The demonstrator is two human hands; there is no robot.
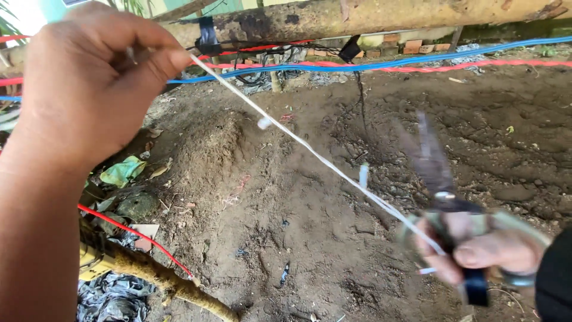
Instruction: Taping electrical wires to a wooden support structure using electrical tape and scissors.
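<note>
Soft shaded daylight, glare top left — scissors motion-blurred, ground sharp

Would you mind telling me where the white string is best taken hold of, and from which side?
Probably the bare middle span of the string, pinched from above. It runs taut and diagonal between the left hand and the right hand, clear of the soil, and away from the blurred scissors.

**A dirt yard outdoors**

We were outside, over bare churned soil strewn with litter and dead leaves. A rough log lay across the far side, with blue and red cables and loose bricks beneath it.
</note>
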